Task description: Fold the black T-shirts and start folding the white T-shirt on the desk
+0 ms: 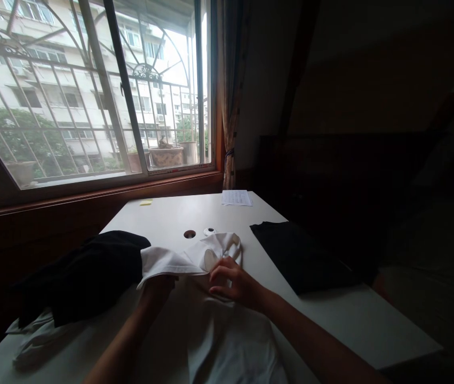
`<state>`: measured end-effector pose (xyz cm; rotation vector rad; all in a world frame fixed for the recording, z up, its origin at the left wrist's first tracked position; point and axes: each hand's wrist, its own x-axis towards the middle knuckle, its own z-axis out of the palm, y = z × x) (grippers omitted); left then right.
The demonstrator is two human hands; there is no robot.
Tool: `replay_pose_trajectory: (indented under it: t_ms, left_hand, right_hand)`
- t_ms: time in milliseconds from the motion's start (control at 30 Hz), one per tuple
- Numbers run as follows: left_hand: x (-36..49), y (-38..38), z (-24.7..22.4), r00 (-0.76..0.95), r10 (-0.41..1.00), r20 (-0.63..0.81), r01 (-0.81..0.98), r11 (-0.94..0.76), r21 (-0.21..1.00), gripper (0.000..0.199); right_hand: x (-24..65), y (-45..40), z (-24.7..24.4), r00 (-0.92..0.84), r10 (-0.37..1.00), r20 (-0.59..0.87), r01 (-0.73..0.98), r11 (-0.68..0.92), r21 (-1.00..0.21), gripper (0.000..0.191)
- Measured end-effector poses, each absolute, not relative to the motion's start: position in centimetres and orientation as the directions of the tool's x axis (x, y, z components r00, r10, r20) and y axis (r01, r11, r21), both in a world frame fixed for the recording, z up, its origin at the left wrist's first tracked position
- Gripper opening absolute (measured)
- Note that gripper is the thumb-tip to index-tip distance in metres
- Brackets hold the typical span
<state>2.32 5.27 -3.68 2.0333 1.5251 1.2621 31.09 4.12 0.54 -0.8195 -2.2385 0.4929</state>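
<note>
The white cloth point(227, 326) is gripped by fingers of the right hand point(237, 282); whether the left hand point(160, 292), half hidden, grips cannot be told. Even tension is advised.

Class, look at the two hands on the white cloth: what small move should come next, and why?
Probably the right hand should ease the white cloth outward to smooth it: the cloth is bunched and creased beside that hand, while the left hand, partly hidden, sits under its left end and might steady it.
</note>
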Motion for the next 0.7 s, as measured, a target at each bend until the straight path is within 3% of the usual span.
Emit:
replay_pose_trajectory:
  t_ms: [100, 233, 300, 367, 400, 500, 533, 633, 700]
  left_hand:
    - [2.9, 4.3, -2.5, 0.013, 0.899, 0.438, 0.568, -0.367, 0.737, 0.031]
    - [3.1, 3.2, -0.1, 0.006, 0.914, 0.405, 0.357, -0.380, 0.853, 0.034]
    - [2.8, 3.0, 1.3, 0.036, 0.910, 0.413, 0.253, -0.408, 0.877, 0.035]
    - [2.5, 3.1, 2.9, 0.074, 0.904, 0.421, 0.172, -0.427, 0.888, 0.038]
    - [2.5, 3.3, 3.7, 0.088, 0.902, 0.422, 0.140, -0.431, 0.892, 0.041]
    - [3.1, 4.2, 6.6, 0.066, 0.899, 0.432, 0.048, -0.435, 0.899, 0.046]
    - [3.4, 4.5, 7.7, 0.032, 0.896, 0.442, 0.013, -0.443, 0.896, 0.046]
    - [3.8, 5.6, 11.4, -0.074, 0.864, 0.498, -0.052, -0.502, 0.863, 0.040]
    - [3.1, 6.4, 13.7, -0.112, 0.812, 0.573, 0.002, -0.576, 0.817, 0.033]
  right_hand:
    - [30.5, 4.9, 0.0, -0.491, 0.694, 0.526, 0.506, 0.719, -0.476, 0.054]
    - [30.2, 6.2, -0.1, -0.483, 0.699, 0.527, 0.591, 0.704, -0.392, 0.038]
    - [30.2, 6.7, 0.1, -0.470, 0.718, 0.513, 0.609, 0.685, -0.400, 0.048]
    - [30.1, 7.1, 0.4, -0.473, 0.729, 0.495, 0.587, 0.680, -0.439, 0.062]
    - [30.0, 7.3, 0.5, -0.494, 0.722, 0.485, 0.552, 0.691, -0.467, 0.058]
    - [29.3, 7.5, 1.2, -0.549, 0.696, 0.462, 0.400, 0.705, -0.586, 0.016]
    - [29.1, 7.5, 1.5, -0.535, 0.706, 0.463, 0.357, 0.686, -0.634, 0.018]
    - [29.4, 7.6, 3.0, -0.368, 0.789, 0.493, 0.246, 0.593, -0.766, 0.027]
    - [30.6, 7.8, 4.4, -0.207, 0.831, 0.517, 0.184, 0.552, -0.813, 0.029]
